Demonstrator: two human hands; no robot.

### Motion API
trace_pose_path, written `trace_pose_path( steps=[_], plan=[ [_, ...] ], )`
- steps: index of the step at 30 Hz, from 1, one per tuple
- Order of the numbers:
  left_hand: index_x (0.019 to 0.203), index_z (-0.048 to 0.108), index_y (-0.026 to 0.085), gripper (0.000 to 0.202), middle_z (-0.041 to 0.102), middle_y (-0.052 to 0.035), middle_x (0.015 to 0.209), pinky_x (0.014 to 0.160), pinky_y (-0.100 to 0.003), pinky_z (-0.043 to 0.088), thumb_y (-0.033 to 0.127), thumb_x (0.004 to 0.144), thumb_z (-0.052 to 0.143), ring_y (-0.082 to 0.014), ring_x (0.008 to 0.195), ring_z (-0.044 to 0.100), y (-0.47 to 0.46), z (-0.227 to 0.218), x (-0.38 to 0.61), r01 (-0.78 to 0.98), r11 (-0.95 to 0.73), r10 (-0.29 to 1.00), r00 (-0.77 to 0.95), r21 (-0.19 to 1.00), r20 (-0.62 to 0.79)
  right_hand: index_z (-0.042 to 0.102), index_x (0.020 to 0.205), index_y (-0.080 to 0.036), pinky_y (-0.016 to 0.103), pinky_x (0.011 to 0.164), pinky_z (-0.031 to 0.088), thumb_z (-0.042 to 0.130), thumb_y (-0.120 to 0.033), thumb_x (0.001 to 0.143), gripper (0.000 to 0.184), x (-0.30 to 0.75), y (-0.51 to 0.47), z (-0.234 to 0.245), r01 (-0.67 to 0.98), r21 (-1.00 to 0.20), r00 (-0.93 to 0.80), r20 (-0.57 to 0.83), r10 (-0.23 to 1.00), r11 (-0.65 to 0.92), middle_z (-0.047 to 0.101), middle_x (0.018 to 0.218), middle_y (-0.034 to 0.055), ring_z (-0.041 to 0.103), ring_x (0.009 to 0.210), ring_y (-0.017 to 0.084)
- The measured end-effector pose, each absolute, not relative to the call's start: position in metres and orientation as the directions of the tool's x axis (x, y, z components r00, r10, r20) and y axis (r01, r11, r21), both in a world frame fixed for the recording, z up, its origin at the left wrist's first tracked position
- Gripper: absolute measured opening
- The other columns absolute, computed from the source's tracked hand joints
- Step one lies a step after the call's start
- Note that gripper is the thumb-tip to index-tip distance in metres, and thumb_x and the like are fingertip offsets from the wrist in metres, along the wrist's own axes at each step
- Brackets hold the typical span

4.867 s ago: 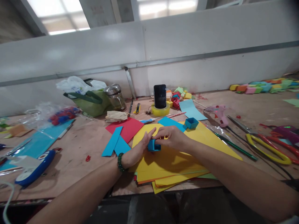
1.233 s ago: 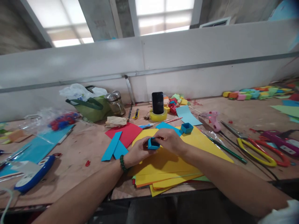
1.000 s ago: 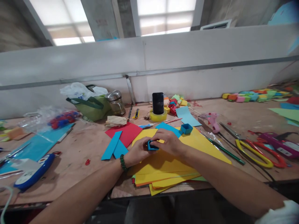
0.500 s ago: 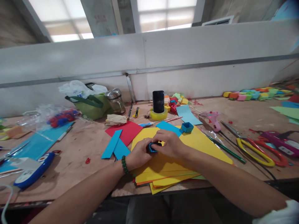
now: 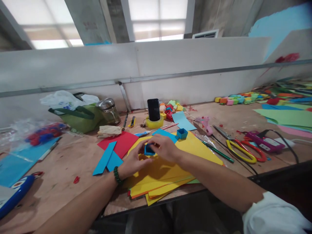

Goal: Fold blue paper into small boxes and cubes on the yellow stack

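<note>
A small blue paper box (image 5: 149,149), open at the top, is held above a stack of yellow paper (image 5: 168,172). My right hand (image 5: 165,148) grips its right side, with fingertips at and inside the rim. Around its left side curves my left hand (image 5: 134,159), thumb and fingers spread apart; the thumb is clear of the box, and whether the other fingers touch it I cannot tell. A second blue paper box (image 5: 181,134) stands on the far edge of the yellow stack. Blue paper strips (image 5: 105,159) lie left of my hands, partly over red paper (image 5: 122,143).
Scissors (image 5: 240,151), a pink glue gun (image 5: 206,125) and a green pencil (image 5: 219,152) lie to the right. Behind stand a phone (image 5: 153,110) on a yellow tape roll (image 5: 154,123), a glass jar (image 5: 109,112) and a green bag (image 5: 80,118). Colourful paper boxes (image 5: 240,98) line the wall.
My view has turned right, so the table appears shifted left. My left thumb and fingers have spread away from the blue paper box, while my right hand keeps hold of it.
</note>
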State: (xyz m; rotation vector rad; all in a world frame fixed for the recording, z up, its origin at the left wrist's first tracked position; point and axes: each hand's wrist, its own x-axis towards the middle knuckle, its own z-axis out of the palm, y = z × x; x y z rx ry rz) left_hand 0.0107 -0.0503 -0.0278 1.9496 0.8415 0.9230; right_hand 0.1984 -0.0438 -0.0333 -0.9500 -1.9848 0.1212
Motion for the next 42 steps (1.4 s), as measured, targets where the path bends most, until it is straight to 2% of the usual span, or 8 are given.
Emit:
trace_pose_path(
  steps=[5, 11, 15, 21, 25, 31, 38, 42],
  plan=[
    [0.099, 0.064, 0.017, 0.035, 0.062, -0.0025, 0.078, 0.069, -0.028, 0.05, 0.046, 0.079, 0.06, -0.0149, 0.071, 0.058, -0.04, -0.031, 0.005, 0.181, -0.417, 0.901, 0.208, 0.891, 0.379, 0.066, 0.093, -0.019, 0.03, 0.073, 0.047, 0.048, -0.02, 0.088, 0.019, 0.238, -0.012, -0.021, 0.595, -0.514, 0.048, 0.79, 0.611, 0.618, 0.065, 0.085, 0.0059, 0.059, 0.079, 0.019],
    [0.093, 0.063, 0.017, 0.042, 0.061, -0.0019, 0.073, 0.066, -0.026, 0.049, 0.056, 0.08, 0.052, -0.0132, 0.067, 0.056, -0.019, -0.005, -0.01, 0.116, -0.391, 0.914, -0.068, 0.913, 0.4, 0.069, 0.087, -0.018, 0.027, 0.072, 0.044, 0.053, -0.014, 0.081, 0.018, 0.24, -0.003, -0.038, 0.848, -0.356, -0.188, 0.493, 0.85, 0.393, 0.069, 0.086, 0.0064, 0.061, 0.081, 0.019],
    [0.089, 0.065, 0.015, 0.044, 0.064, -0.0036, 0.074, 0.065, -0.026, 0.048, 0.055, 0.073, 0.06, -0.0149, 0.068, 0.059, -0.003, 0.022, -0.039, 0.244, -0.32, 0.947, 0.068, 0.915, 0.313, 0.069, 0.079, -0.017, 0.027, 0.065, 0.041, 0.051, -0.02, 0.085, 0.019, 0.236, -0.007, -0.046, 0.863, -0.334, -0.208, 0.45, 0.868, 0.379, 0.068, 0.082, 0.0078, 0.061, 0.075, 0.019],
    [0.087, 0.069, 0.018, 0.043, 0.07, -0.0097, 0.089, 0.075, -0.031, 0.047, 0.057, 0.072, 0.063, -0.0245, 0.085, 0.062, -0.001, 0.013, -0.048, 0.875, -0.378, 0.92, 0.32, 0.303, 0.225, 0.069, 0.096, -0.02, 0.028, 0.064, 0.043, 0.047, -0.022, 0.089, 0.023, 0.229, -0.024, -0.026, 0.813, -0.279, -0.186, 0.708, 0.682, 0.511, 0.066, 0.088, 0.0085, 0.061, 0.077, 0.02],
    [0.099, 0.066, 0.015, 0.046, 0.069, -0.0174, 0.1, 0.079, -0.037, 0.048, 0.053, 0.073, 0.063, -0.0317, 0.097, 0.062, -0.008, -0.017, -0.025, 0.954, -0.298, 0.95, 0.3, -0.032, 0.088, 0.068, 0.092, -0.018, 0.026, 0.065, 0.045, 0.046, -0.019, 0.089, 0.021, 0.222, -0.031, -0.028, 0.696, -0.233, -0.314, 0.753, 0.579, 0.68, 0.067, 0.083, 0.0066, 0.062, 0.074, 0.018],
    [0.092, 0.068, 0.009, 0.024, 0.07, -0.0186, 0.095, 0.078, -0.034, 0.048, 0.012, 0.083, 0.046, -0.0278, 0.094, 0.065, -0.008, -0.035, -0.013, 0.966, -0.25, 0.964, 0.255, -0.065, 0.071, 0.066, 0.093, -0.019, 0.026, 0.066, 0.047, 0.047, -0.018, 0.089, 0.02, 0.22, -0.028, -0.04, 0.628, -0.254, -0.373, 0.731, 0.571, 0.735, 0.067, 0.083, 0.0054, 0.062, 0.07, 0.015],
    [0.114, 0.06, 0.011, 0.036, 0.068, -0.0195, 0.105, 0.079, -0.036, 0.048, 0.032, 0.086, 0.051, -0.0295, 0.099, 0.063, -0.018, -0.024, -0.006, 0.984, -0.174, 0.976, 0.177, -0.036, 0.129, 0.068, 0.09, -0.02, 0.025, 0.057, 0.045, 0.049, -0.017, 0.086, 0.019, 0.216, -0.031, -0.041, 0.611, -0.249, -0.443, 0.679, 0.585, 0.751, 0.069, 0.081, 0.0053, 0.06, 0.059, 0.014],
    [0.107, 0.064, 0.009, 0.03, 0.07, -0.0197, 0.099, 0.077, -0.036, 0.049, 0.014, 0.082, 0.049, -0.029, 0.094, 0.066, -0.018, -0.019, -0.01, 0.988, -0.152, 0.98, 0.148, 0.019, 0.132, 0.069, 0.087, -0.02, 0.024, 0.057, 0.045, 0.05, -0.015, 0.085, 0.019, 0.213, -0.031, -0.042, 0.612, -0.239, -0.464, 0.664, 0.587, 0.754, 0.069, 0.078, 0.005, 0.061, 0.06, 0.015]
  ],
)
